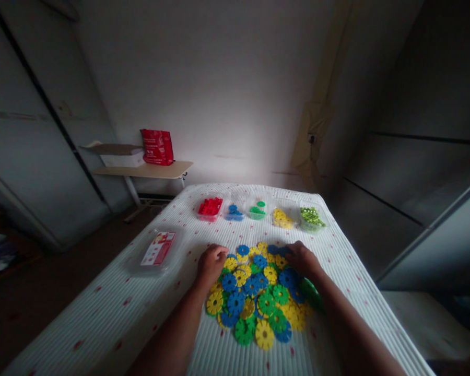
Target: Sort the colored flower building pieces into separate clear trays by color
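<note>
A heap of flat notched plastic discs [253, 284] in blue, yellow and green lies on the bed-like table between my forearms. At the heap's upper left edge is my left hand [213, 262], its fingers curled in; whatever they hold is hidden. Close to its fingertips lies a yellow disc [230, 263]. My right hand [301, 257] reaches over the upper right of the heap, fingers closed at a blue disc [284, 251]. Under my right forearm a shiny green item [312, 293] is partly covered.
Beyond the heap stand several clear tubs: one with red pieces [210, 207], one with blue discs [234, 213], one with green [257, 210], one with yellow [282, 218], one with light green pieces [312, 217]. A labelled clear plastic box [157, 250] sits left. A side table [160, 170] holds a red bag [157, 147].
</note>
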The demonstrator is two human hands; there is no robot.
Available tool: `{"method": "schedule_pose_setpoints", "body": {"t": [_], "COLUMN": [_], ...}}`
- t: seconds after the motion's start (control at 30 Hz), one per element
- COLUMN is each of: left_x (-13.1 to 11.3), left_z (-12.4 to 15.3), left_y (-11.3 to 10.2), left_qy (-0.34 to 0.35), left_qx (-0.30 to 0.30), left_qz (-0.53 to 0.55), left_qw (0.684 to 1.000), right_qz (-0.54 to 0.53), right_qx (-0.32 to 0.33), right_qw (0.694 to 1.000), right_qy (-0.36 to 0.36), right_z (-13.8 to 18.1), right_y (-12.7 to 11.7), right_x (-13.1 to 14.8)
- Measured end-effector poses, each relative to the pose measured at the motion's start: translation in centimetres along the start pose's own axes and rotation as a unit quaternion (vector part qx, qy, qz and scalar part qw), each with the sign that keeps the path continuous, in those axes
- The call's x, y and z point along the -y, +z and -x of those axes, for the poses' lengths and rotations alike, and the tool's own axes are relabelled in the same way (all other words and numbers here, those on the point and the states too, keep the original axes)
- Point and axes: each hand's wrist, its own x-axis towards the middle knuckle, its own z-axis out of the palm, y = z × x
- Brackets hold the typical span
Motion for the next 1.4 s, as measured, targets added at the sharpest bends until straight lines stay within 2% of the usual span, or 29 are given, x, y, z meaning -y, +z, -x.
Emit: {"method": "schedule_pose_setpoints", "body": {"t": [0.13, 0.33, 0.47, 0.57, 0.63, 0.73, 0.83, 0.97, 1.07, 1.17, 1.4], "left_x": [0.3, 0.7, 0.4, 0.3, 0.4, 0.6, 0.7, 0.4, 0.2, 0.2, 0.4], "left_z": [-0.1, -0.1, -0.1, 0.0, 0.0, -0.1, -0.1, 0.0, 0.1, 0.1, 0.1], "left_y": [0.1, 0.6, 0.8, 0.7, 0.6, 0.4, 0.3, 0.2, 0.2, 0.3, 0.3], "left_qy": [0.003, 0.01, 0.007, 0.008, 0.01, 0.008, -0.002, -0.003, -0.004, -0.002, -0.007], "left_qx": [-0.002, -0.009, -0.017, -0.023, -0.026, -0.027, -0.024, -0.02, -0.022, -0.022, -0.016], "left_qz": [-0.003, 0.001, -0.003, 0.005, 0.015, 0.021, 0.021, 0.019, 0.02, 0.022, 0.041], "left_qw": [1.0, 1.0, 1.0, 1.0, 0.999, 0.999, 0.999, 1.0, 1.0, 1.0, 0.999], "right_qz": [-0.037, -0.201, -0.271, -0.29, -0.313, -0.37, -0.371, -0.347, -0.325, -0.281, -0.242], "right_qx": [-0.003, -0.003, 0.017, 0.037, 0.025, -0.027, -0.037, -0.006, 0.007, -0.007, -0.019], "right_qw": [0.999, 0.978, 0.962, 0.956, 0.949, 0.927, 0.927, 0.938, 0.946, 0.959, 0.97], "right_qy": [0.014, 0.059, 0.005, -0.024, -0.005, 0.044, 0.042, 0.014, -0.011, -0.022, 0.025], "right_z": [0.0, 0.0, -1.7, -5.0, -7.7, -11.2, -12.0, -9.1, -6.2, -4.1, 0.2], "right_y": [-0.5, -2.8, -4.4, -4.9, -5.1, -5.1, -4.5, -3.3, -2.8, -2.8, -3.9], "right_x": [0.1, 0.4, 3.9, 7.7, 10.2, 13.0, 14.0, 12.6, 9.8, 6.3, -0.5]}}
